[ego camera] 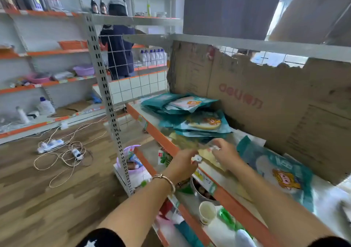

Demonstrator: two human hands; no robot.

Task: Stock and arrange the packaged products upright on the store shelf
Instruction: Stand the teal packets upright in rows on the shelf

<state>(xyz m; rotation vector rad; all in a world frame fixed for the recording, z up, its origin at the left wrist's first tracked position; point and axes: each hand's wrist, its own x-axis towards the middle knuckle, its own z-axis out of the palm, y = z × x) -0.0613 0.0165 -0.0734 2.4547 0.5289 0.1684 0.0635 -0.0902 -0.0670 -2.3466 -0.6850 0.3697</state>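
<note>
Both hands meet over the front edge of the shelf (152, 128), each pinching one end of a pale packet (208, 156) (too blurred for its print to be read). The left hand (185, 163) grips the near corner and the right hand (226, 153) the far one, fingers curled. The pale packet lies tilted between them, just above the orange rail. Beyond it, teal packets (191, 112) lie stacked flat. A big teal packet (275, 169) lies flat just right of the right hand, in front of the cardboard (266, 98).
</note>
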